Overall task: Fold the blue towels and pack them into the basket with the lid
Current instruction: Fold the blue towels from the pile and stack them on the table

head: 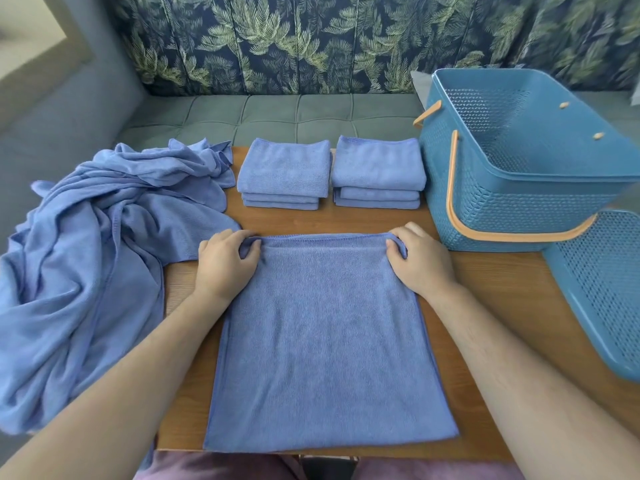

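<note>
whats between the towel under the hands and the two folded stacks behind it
In the head view, only a bare strip of wooden table lies between the flat towel and the two folded stacks.

Periwinkle-blue towels [325,341]; teal lattice-patterned basket [512,202] with orange handles [453,188]; brown wood table [502,289]; navy, green-leafed cushion [311,43] at top.
</note>
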Available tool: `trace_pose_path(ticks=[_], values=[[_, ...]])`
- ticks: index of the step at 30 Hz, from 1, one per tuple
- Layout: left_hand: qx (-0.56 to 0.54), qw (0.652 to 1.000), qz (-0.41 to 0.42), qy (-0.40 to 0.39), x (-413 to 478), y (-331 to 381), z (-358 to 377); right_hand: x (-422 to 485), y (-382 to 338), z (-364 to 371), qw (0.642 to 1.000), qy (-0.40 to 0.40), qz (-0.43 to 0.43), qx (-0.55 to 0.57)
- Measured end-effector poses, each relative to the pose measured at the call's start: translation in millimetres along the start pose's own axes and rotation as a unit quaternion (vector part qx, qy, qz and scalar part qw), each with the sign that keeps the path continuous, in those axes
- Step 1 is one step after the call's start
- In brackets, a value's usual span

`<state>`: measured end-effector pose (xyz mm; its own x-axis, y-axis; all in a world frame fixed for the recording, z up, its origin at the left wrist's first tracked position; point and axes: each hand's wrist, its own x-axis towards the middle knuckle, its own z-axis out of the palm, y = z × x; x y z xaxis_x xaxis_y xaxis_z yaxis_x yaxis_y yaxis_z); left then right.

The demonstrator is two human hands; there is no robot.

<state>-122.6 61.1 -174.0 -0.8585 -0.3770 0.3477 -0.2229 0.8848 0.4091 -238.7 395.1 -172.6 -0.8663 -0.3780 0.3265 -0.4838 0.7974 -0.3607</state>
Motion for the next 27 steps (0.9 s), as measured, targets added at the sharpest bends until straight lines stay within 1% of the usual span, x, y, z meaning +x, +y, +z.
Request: trace_pose_path(ticks=[2, 4, 7, 10, 14, 17, 21, 24, 27], values=[[0.0, 1.0, 0.009, -0.004, 0.5, -1.1, 0.9, 0.5, 1.1, 0.9, 1.0, 0.003, -0.003, 0.0], [-0.003, 1.0, 0.021, 0.002, 0.4, -3.3, 2.1, 0.5, 1.7, 1.3, 1.0, 0.022, -0.016, 0.01], [-0.012, 0.999, 0.03, 0.02, -0.3, -4.7, 3.8, 1.1, 2.0, 0.6, 0.998, 0.037, -0.041, 0.036], [-0.031, 0.999, 0.034, 0.014, -0.5, -3.2, 2.7, 1.7, 2.3, -0.7, 0.995, 0.039, -0.06, 0.067], [-0.062, 0.997, 0.05, 0.014, -1.0, -2.2, -1.6, 0.6, 3.4, -0.9, 0.99, 0.061, -0.056, 0.115], [-0.088, 0.994, 0.059, 0.023, -0.2, -3.7, -3.4, 0.4, 5.2, -0.7, 0.988, 0.073, -0.058, 0.121], [-0.161, 0.986, 0.012, 0.039, -1.3, 1.0, -9.9, 0.7, 7.8, -0.3, 0.985, 0.094, -0.065, 0.126], [-0.182, 0.982, -0.011, 0.051, -1.9, 4.1, -13.6, 1.2, 7.8, -0.6, 0.985, 0.095, -0.066, 0.126], [-0.199, 0.979, -0.026, 0.045, -1.8, 4.8, -18.9, -1.2, 6.3, -4.1, 0.987, 0.088, -0.045, 0.128]])
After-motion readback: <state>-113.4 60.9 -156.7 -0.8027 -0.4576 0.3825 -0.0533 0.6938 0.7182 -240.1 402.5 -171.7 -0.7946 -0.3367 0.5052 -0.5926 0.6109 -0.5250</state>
